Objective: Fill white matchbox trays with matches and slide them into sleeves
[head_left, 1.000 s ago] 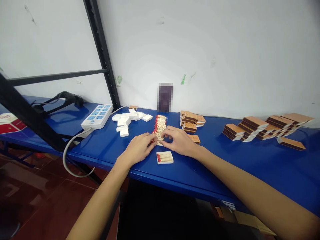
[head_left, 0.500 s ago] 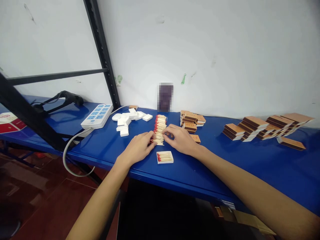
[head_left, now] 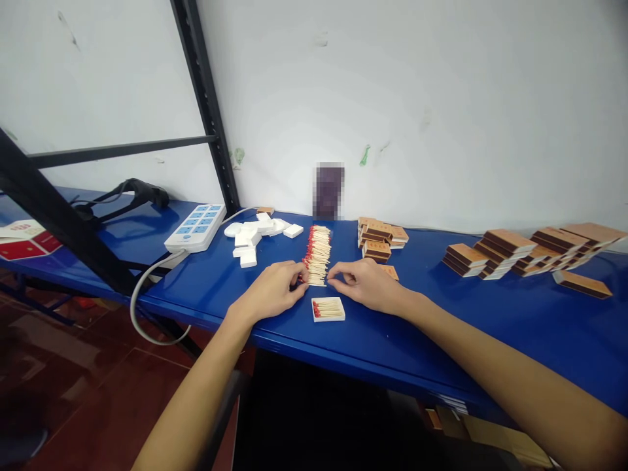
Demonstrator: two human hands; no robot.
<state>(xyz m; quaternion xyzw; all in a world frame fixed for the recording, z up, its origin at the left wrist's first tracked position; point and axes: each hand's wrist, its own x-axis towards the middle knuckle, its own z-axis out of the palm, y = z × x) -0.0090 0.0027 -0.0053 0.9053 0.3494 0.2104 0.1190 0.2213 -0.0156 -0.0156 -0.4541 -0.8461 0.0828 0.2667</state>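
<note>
A row of red-tipped matches lies on the blue table. My left hand and my right hand rest on either side of the row's near end, fingers curled, fingertips pinching the nearest matches. Just in front of them sits a small white tray with several matches in it.
White empty trays and a white-and-blue power strip with its cable lie to the left. Brown matchbox sleeves are stacked behind my right hand, more stacks at far right. A black shelf post rises at the back left.
My right hand has slid from over the matches to the right side of the row's near end. The left hand stays at the row's left edge.
</note>
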